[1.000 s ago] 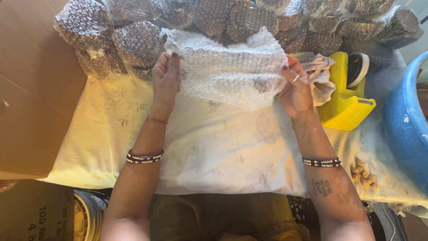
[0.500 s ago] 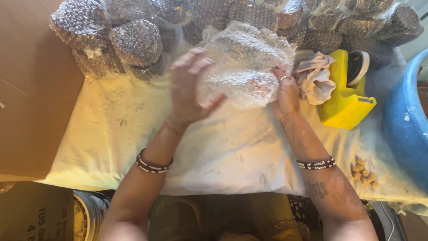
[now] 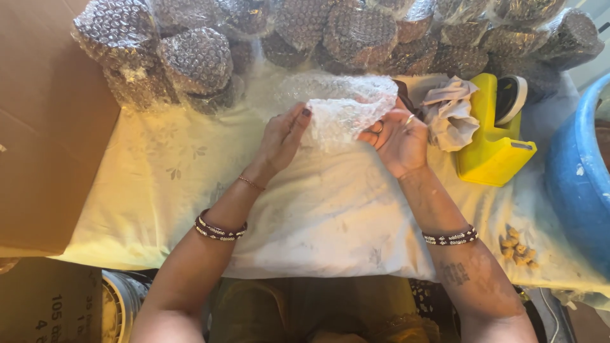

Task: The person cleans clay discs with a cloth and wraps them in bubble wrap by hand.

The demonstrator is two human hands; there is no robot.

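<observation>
A bundle of clear bubble wrap lies on the white cloth-covered table, rolled around something I cannot see. My left hand presses against the bundle's left side with fingers curled on the wrap. My right hand cups its right side from below, palm up, rings on the fingers. Both wrists wear dark beaded bangles.
Several bubble-wrapped round items are stacked along the table's far edge. A yellow tape dispenser and a crumpled grey cloth sit at the right. A cardboard box stands left, a blue tub right.
The flat sheet of bubble wrap has been folded and rolled into a tighter bundle. My left hand moved from its left edge over the top and now holds its side.
</observation>
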